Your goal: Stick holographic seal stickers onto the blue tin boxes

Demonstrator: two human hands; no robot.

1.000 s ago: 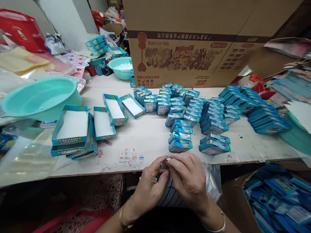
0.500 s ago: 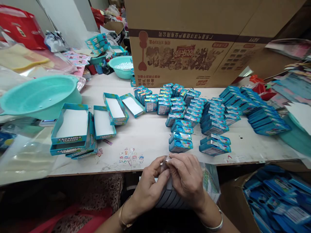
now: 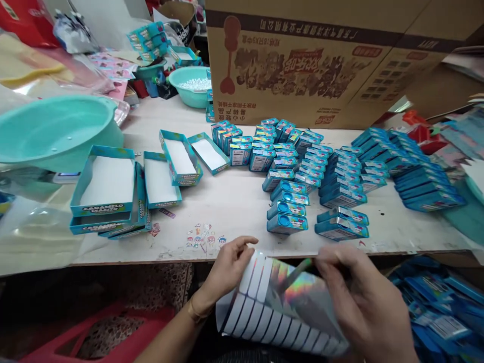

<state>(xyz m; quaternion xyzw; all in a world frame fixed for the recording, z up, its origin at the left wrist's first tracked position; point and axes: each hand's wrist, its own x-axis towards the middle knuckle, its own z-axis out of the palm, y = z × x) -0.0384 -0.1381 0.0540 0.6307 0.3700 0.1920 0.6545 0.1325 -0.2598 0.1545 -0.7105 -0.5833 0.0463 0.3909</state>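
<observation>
Over my lap lies a sheet of narrow white sticker strips (image 3: 260, 322), its upper right part bare, shiny and rainbow-coloured. My left hand (image 3: 229, 264) is at the sheet's upper left corner, thumb and index finger apart, the other fingers curled. My right hand (image 3: 366, 302) is over the sheet's right side, blurred, fingers closed at the end of a thin strip with a green tip (image 3: 297, 275). The strip slants down toward the shiny part; whether it still touches the sheet, I cannot tell. Small blue boxes (image 3: 287, 223) stand in rows on the table beyond my hands.
Open display trays (image 3: 102, 206) with white bottoms stand at the left, beside a large turquoise basin (image 3: 60, 131). A big cardboard carton (image 3: 302, 111) rises at the back. More blue packs (image 3: 442, 302) fill a container at lower right. Loose stickers (image 3: 206, 239) lie near the table's edge.
My hands, together earlier with a small clear piece between the fingers, have parted. The right moved right, over the sheet, to the strip; the left opened a little. The sheet shows more fully.
</observation>
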